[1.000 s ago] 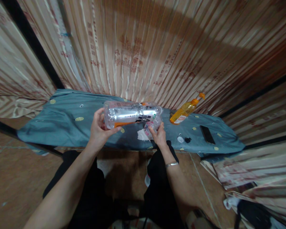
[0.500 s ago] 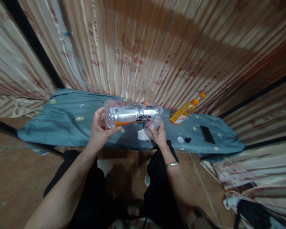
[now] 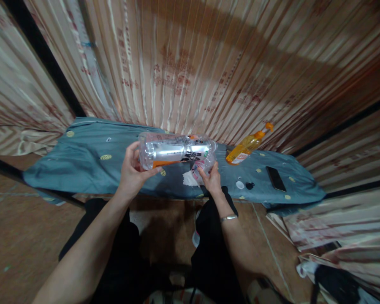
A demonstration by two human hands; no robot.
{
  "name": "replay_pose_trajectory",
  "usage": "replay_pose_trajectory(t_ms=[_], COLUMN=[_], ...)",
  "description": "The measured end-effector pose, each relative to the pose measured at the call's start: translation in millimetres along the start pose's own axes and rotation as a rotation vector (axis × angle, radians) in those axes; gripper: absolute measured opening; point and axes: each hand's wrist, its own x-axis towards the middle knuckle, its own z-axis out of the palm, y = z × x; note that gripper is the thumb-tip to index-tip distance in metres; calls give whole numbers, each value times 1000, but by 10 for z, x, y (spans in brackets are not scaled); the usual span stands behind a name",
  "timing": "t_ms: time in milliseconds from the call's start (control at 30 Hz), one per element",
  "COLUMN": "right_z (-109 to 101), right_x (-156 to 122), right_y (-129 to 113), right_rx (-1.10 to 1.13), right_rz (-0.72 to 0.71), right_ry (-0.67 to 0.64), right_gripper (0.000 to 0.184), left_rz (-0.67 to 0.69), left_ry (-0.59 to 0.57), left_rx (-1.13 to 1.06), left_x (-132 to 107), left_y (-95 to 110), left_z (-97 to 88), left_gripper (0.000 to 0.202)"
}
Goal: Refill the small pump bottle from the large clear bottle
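While clear bottle [image 3: 169, 151] spans hands [image 3: 129, 171], pink-marked piece [image 3: 197, 168] near neck unclear.

A clear bottle [image 3: 146, 153] with a silver, orange and black label [image 3: 170, 151], blue-green cloth [image 3: 88, 157] dotted with yellow motifs, amber pump bottle [image 3: 245, 147] with orange top [image 3: 268, 127], black phone [image 3: 275, 179], beige curtain [image 3: 196, 55] on my remote feed, printed with reddish-brown flowers

Bare forearms [image 3: 93, 238], a slim silver bracelet [image 3: 229, 218] on the right wrist, black trousers [image 3: 209, 249], a pale shoe [image 3: 195, 239].
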Motion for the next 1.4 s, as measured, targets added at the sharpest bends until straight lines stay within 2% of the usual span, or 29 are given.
replay_pose_trajectory(t_ms=[900, 1233, 1400], right_z=[-9, -2, -3], right_x=[-4, -10, -17], right_y=[-13, -14, -18], right_rx=[-1, -9, 14], right_rz=[13, 19, 19], right_ry=[-5, -9, -4], right_gripper=[62, 58, 59], left_rz=[-14, 3, -34], left_ry=[33, -5, 5], left_rx=[-26, 19, -5], left_x=[0, -11, -19], left_y=[31, -10, 20], left_z=[23, -11, -3], left_gripper=[86, 88, 88])
